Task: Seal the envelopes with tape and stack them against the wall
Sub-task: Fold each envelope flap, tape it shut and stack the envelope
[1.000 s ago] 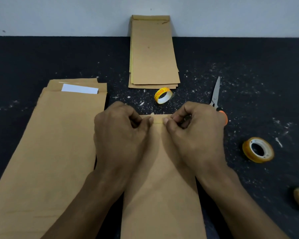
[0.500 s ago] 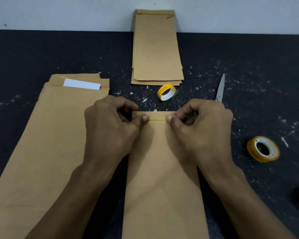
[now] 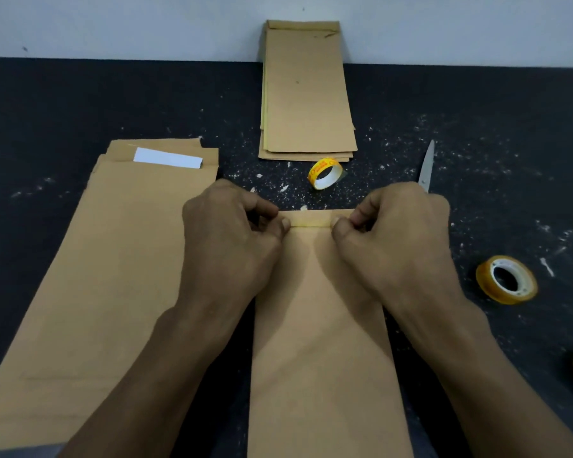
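Dark speckled surface (image 3: 80, 104) carries a brown envelope (image 3: 321, 325). Left hand (image 3: 225, 239) and right hand (image 3: 397, 239), fingers curled, press thumbs on the tape strip (image 3: 310, 222) across its flap. Beyond the envelope, a sealed stack (image 3: 306, 94) leans against the wall (image 3: 113, 24).

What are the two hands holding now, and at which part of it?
The left hand and right hand press their thumbs on a strip of tape over the envelope flap, one at each end. Nothing is lifted.

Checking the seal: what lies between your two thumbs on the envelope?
Head view: a strip of yellowish tape along the envelope flap edge, spanning from left hand to right hand.
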Motion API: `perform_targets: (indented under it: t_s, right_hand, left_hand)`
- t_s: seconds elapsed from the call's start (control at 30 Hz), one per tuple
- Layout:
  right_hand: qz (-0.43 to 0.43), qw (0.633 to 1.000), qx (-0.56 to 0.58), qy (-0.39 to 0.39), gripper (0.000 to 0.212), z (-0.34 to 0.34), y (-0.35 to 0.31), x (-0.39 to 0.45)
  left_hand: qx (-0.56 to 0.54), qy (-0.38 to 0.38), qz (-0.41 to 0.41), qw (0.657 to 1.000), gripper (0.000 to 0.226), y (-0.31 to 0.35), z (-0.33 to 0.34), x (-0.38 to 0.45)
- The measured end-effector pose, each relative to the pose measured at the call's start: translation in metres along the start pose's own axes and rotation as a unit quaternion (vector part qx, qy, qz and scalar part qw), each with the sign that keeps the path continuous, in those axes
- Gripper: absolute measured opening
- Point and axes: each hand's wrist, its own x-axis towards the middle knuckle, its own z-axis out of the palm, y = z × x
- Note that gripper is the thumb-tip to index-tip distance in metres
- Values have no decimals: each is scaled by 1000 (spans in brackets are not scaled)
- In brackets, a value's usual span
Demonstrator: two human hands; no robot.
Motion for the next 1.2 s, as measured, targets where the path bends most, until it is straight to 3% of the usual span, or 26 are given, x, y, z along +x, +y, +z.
perform_targets:
  t_s: [0.27,0.43,0.73,0.9,1.0,1.1,1.2]
  right_hand:
    - [36,998,34,-32,24,-3,4,0]
    - [90,992,92,-8,27,-3,8,1]
    - [98,990,101,-3,16,-9,10,-1]
    - [76,991,111,10,22,-5,12,-2]
    - [55,992,109,15,24,-4,13,-3]
    - [34,993,113,13,23,-4,14,-7]
    - [22,995,97,9,22,-1,16,-10]
  left_hand:
    - [10,4,-1,1000,8,1,0,-1]
    - [15,10,5,1000,7,1,0,-2]
    - [27,9,28,999,6,-2,1,-3]
    - [33,2,31,999,9,-2,-2,-3]
    - [54,-23,25,998,13,1,-4,0]
    - [111,-94,28,989,21,6,-5,3]
    - [130,-132,23,982,17,7,-8,7]
